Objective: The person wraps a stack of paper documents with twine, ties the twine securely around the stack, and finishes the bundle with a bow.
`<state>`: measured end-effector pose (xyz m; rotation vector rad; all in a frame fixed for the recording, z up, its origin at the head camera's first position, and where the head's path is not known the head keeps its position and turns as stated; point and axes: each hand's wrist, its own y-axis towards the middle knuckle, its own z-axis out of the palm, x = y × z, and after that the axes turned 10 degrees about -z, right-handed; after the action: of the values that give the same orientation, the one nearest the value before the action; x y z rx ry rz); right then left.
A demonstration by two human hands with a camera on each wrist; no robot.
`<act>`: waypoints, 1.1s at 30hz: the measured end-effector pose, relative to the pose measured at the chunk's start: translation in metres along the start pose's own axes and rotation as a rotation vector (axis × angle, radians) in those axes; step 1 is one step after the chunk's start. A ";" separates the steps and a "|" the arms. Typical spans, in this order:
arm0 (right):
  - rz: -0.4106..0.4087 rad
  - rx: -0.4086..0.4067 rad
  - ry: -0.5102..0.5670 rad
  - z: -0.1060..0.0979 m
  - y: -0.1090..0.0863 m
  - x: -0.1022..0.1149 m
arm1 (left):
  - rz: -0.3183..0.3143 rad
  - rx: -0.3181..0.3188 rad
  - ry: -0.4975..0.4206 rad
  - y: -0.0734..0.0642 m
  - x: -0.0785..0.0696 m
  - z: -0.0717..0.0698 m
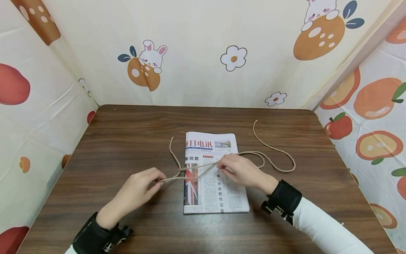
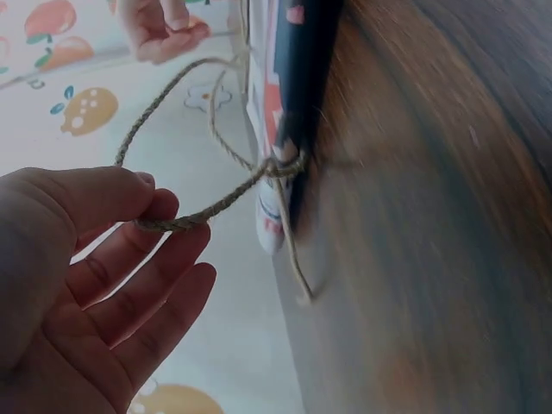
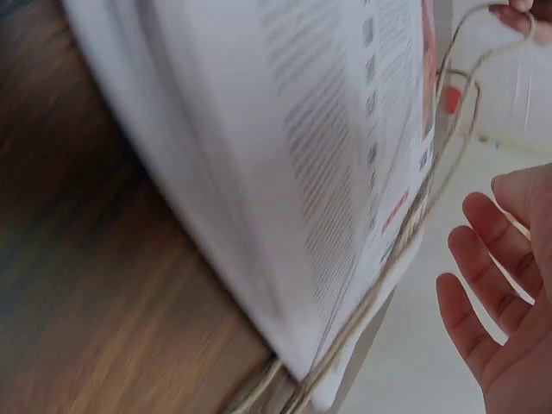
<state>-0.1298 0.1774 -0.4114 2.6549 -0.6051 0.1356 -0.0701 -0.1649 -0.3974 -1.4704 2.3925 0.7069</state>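
Observation:
A folded newspaper (image 1: 234,197) lies on the wooden table, with beige twine (image 1: 286,171) running across its upper half. My left hand (image 1: 141,185), left of the paper, pinches a loop of the twine between thumb and forefinger. The left wrist view shows that pinched loop (image 2: 226,201) leading to a crossing at the paper's edge. Over the paper, my right hand (image 1: 239,171) hovers beside the strands. In the right wrist view its fingers (image 3: 483,310) are loosely spread, apart from the twine (image 3: 366,302), with nothing between them.
One loose twine end (image 1: 171,141) lies left of the newspaper; a longer curved tail (image 1: 257,135) lies to its right. The brown table (image 1: 136,127) meets a patterned cloth backdrop (image 1: 193,70) at its far edge. More cloth hangs on both sides.

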 end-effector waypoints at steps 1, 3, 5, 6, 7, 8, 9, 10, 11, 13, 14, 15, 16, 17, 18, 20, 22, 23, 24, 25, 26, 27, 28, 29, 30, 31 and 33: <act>0.019 -0.008 -0.021 -0.001 -0.003 -0.003 | -0.004 -0.005 -0.003 -0.001 0.002 -0.001; 0.067 -0.032 -0.068 -0.004 -0.010 -0.010 | -0.018 -0.011 -0.007 -0.004 0.006 -0.002; 0.124 -0.054 -0.115 -0.008 -0.019 -0.018 | -0.031 -0.017 -0.013 -0.006 0.011 -0.003; 0.155 -0.068 -0.142 -0.009 -0.024 -0.023 | -0.034 -0.021 -0.015 -0.008 0.013 -0.004; 0.184 -0.081 -0.165 -0.011 -0.029 -0.028 | -0.035 -0.026 -0.018 -0.009 0.015 -0.004; 0.216 -0.091 -0.188 -0.013 -0.035 -0.032 | -0.036 -0.034 -0.018 -0.010 0.018 -0.004; 0.248 -0.097 -0.211 -0.015 -0.041 -0.036 | -0.035 -0.042 -0.021 -0.011 0.021 -0.004; 0.279 -0.099 -0.236 -0.016 -0.047 -0.040 | -0.034 -0.051 -0.019 -0.012 0.024 -0.005; 0.314 -0.097 -0.258 -0.017 -0.053 -0.043 | -0.036 -0.058 -0.014 -0.013 0.027 -0.005; 0.380 -0.072 -0.297 -0.019 -0.066 -0.047 | -0.038 -0.071 -0.008 -0.014 0.032 -0.005; 0.415 -0.053 -0.313 -0.020 -0.072 -0.048 | -0.042 -0.076 -0.003 -0.015 0.035 -0.006; 0.451 -0.030 -0.330 -0.021 -0.078 -0.049 | -0.047 -0.078 0.000 -0.016 0.037 -0.006; 0.484 -0.007 -0.343 -0.021 -0.084 -0.050 | -0.052 -0.079 0.006 -0.016 0.039 -0.007; 0.515 0.018 -0.352 -0.022 -0.088 -0.050 | -0.057 -0.078 0.010 -0.017 0.041 -0.007; 0.539 0.042 -0.363 -0.022 -0.092 -0.049 | -0.062 -0.078 0.010 -0.017 0.043 -0.008; 0.582 0.077 -0.377 -0.023 -0.098 -0.049 | -0.073 -0.077 0.016 -0.018 0.047 -0.009; 0.605 0.093 -0.379 -0.022 -0.103 -0.049 | -0.082 -0.078 0.024 -0.019 0.051 -0.011; 0.612 0.094 -0.375 -0.022 -0.105 -0.050 | -0.086 -0.080 0.029 -0.020 0.053 -0.011; 0.617 0.095 -0.374 -0.022 -0.106 -0.050 | -0.090 -0.082 0.034 -0.020 0.055 -0.012; 0.623 0.092 -0.374 -0.022 -0.108 -0.051 | -0.096 -0.082 0.040 -0.021 0.057 -0.013; 0.629 0.091 -0.372 -0.021 -0.109 -0.052 | -0.102 -0.085 0.048 -0.021 0.059 -0.014; 0.633 0.092 -0.372 -0.021 -0.111 -0.053 | -0.109 -0.087 0.054 -0.022 0.061 -0.015; 0.638 0.093 -0.372 -0.021 -0.112 -0.055 | -0.116 -0.089 0.060 -0.023 0.063 -0.016; 0.642 0.098 -0.373 -0.022 -0.113 -0.056 | -0.122 -0.090 0.063 -0.023 0.066 -0.017; 0.645 0.106 -0.374 -0.022 -0.114 -0.057 | -0.129 -0.090 0.067 -0.024 0.068 -0.017; 0.651 0.113 -0.372 -0.022 -0.115 -0.058 | -0.135 -0.089 0.070 -0.025 0.070 -0.018; 0.659 0.128 -0.365 -0.023 -0.117 -0.059 | -0.144 -0.082 0.076 -0.026 0.075 -0.018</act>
<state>-0.1325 0.3061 -0.4444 2.5044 -1.6224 -0.1337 -0.0813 -0.2418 -0.4222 -1.7123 2.3069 0.7356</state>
